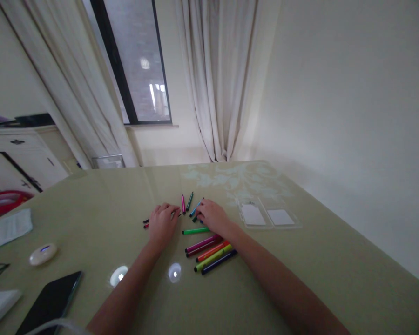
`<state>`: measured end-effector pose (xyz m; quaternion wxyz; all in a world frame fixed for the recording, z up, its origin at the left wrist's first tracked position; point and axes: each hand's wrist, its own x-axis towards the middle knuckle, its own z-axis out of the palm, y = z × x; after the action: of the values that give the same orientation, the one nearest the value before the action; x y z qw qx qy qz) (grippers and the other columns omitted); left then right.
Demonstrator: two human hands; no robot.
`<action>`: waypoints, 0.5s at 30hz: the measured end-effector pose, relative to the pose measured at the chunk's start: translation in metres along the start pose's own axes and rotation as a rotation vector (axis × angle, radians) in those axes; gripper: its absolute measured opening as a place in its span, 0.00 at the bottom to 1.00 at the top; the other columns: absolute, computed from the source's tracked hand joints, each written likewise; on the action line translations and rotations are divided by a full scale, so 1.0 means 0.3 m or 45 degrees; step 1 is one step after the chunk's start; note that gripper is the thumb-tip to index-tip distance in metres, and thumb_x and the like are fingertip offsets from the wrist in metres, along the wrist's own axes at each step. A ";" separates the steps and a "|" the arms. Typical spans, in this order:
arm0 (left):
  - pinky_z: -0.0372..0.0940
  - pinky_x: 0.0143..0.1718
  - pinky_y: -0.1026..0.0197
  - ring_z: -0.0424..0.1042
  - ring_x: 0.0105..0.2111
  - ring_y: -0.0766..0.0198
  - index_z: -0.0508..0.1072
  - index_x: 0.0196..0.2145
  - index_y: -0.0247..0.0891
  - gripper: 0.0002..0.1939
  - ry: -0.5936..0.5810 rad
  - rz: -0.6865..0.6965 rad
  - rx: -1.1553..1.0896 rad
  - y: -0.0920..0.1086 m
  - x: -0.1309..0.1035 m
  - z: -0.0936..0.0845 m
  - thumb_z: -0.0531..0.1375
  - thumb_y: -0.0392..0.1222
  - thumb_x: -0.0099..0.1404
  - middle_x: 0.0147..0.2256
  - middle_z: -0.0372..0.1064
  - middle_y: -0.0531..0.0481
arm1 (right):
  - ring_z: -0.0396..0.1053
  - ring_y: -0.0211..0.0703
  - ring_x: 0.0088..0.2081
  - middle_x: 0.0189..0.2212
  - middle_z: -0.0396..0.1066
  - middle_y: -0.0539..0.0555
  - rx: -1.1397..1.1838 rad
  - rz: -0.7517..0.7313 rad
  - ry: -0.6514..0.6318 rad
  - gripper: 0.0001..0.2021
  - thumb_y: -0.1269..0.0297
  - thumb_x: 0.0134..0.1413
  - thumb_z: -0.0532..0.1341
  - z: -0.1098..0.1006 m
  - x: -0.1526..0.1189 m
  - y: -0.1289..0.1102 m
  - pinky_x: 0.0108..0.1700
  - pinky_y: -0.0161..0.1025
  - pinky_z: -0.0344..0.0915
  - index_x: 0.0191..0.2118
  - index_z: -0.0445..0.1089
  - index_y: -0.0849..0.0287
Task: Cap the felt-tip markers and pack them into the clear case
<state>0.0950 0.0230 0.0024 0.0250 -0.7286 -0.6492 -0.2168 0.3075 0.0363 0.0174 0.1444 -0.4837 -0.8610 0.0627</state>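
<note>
My left hand [163, 223] is over the left side of the spread of felt-tip pens, fingers drawn together around a dark felt-tip pen [145, 221]; its middle is hidden. Beside it shows the end of a red felt-tip pen [146, 226]. My right hand [212, 216] curls its fingers at a blue felt-tip pen [194, 211], with a dark green end just below. Between the hands stand out a pink pen [183, 204] and a dark green pen [189, 201]. A bright green pen [194, 231] lies nearer, partly under my right wrist.
Several pens, among them an orange one [211, 252] and a yellow-green one [212, 258], lie under my right forearm. An open clear plastic case [269, 226] is to the right. At left are a phone [50, 300], a white oval object [43, 254] and a cloth [10, 229].
</note>
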 end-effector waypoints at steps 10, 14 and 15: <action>0.67 0.47 0.48 0.72 0.49 0.41 0.83 0.36 0.36 0.13 -0.054 -0.030 0.156 0.168 0.128 0.037 0.59 0.44 0.67 0.43 0.76 0.35 | 0.71 0.51 0.50 0.43 0.76 0.60 -0.170 -0.042 -0.057 0.05 0.68 0.64 0.66 -0.027 -0.016 -0.019 0.50 0.40 0.67 0.41 0.81 0.58; 0.67 0.49 0.48 0.74 0.47 0.44 0.83 0.36 0.36 0.15 -0.024 -0.032 0.157 0.147 0.143 0.020 0.56 0.40 0.69 0.43 0.76 0.36 | 0.71 0.51 0.50 0.45 0.76 0.61 -0.181 -0.040 -0.042 0.07 0.68 0.66 0.63 -0.034 -0.018 -0.016 0.51 0.41 0.66 0.43 0.80 0.59; 0.66 0.51 0.48 0.74 0.47 0.46 0.83 0.37 0.36 0.16 -0.006 -0.032 0.149 0.135 0.145 0.011 0.54 0.41 0.70 0.43 0.76 0.37 | 0.71 0.51 0.50 0.45 0.76 0.61 -0.179 -0.036 -0.037 0.07 0.68 0.67 0.62 -0.036 -0.018 -0.014 0.51 0.41 0.66 0.43 0.80 0.60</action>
<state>0.1376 0.0584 0.0246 0.0631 -0.7182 -0.6700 -0.1770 0.3101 0.0292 0.0276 0.0986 -0.4792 -0.8721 0.0071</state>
